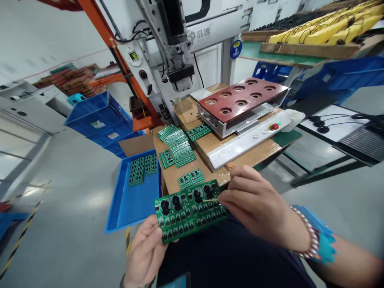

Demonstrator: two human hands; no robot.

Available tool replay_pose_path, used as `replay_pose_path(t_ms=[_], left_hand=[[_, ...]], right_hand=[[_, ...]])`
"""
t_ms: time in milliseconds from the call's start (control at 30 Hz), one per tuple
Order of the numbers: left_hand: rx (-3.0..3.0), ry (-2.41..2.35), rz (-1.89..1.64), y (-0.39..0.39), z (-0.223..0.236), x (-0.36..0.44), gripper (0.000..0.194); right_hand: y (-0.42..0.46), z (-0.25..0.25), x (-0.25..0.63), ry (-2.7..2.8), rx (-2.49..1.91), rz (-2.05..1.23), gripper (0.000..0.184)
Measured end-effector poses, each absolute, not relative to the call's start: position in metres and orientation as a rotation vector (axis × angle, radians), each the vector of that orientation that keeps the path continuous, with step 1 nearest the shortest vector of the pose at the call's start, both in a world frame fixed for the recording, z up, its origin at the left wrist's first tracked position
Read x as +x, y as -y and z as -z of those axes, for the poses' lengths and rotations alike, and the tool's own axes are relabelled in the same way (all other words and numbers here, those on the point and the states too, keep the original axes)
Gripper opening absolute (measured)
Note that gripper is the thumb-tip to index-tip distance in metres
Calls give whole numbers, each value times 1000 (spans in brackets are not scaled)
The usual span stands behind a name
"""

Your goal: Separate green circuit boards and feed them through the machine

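My left hand (147, 252) grips the near left corner of a green circuit board panel (189, 212) studded with black parts, held over my lap. My right hand (253, 200) is closed in a pinch on a thin light-coloured stick (211, 199). The stick's tip touches the board's upper middle, beside one of the round black components.
More green boards (177, 146) lie spread on the cardboard-covered bench (210, 148). A blue tray (132, 200) at left holds stacked boards. A red fixture plate with round holes (243, 98) sits under a white machine head (180, 76). Blue crates (99, 116) stand at left and yellow parts (324, 32) on a shelf.
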State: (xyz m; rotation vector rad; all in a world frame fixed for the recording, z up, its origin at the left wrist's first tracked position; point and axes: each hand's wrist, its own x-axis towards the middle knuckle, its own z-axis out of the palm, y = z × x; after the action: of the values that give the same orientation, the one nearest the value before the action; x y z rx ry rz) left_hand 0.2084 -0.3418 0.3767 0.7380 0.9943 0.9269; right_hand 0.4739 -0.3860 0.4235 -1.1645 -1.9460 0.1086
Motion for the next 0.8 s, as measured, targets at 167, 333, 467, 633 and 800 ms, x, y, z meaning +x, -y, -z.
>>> replay_pose_path(t_ms=[167,333,467,633,800], left_hand=[[737,-1005,-928,342,-378,208,19],[773,-986,-901,342,-378,208,18],[759,-1017,-935,341,-379,209,20],[761,-1051,-934,340,-379,210,25],[801,-1002,-908,340,-377,209,19]], right_hand=[[385,-425,474,1946,-1188,-98,9],[385,-425,475,1937,-1194,-88,10],[387,-424,475,1939,-1194,-84,10],[387,-425,475,1951,-1185,-93,9],[385,-426,476,1931,-1186,-84,9]])
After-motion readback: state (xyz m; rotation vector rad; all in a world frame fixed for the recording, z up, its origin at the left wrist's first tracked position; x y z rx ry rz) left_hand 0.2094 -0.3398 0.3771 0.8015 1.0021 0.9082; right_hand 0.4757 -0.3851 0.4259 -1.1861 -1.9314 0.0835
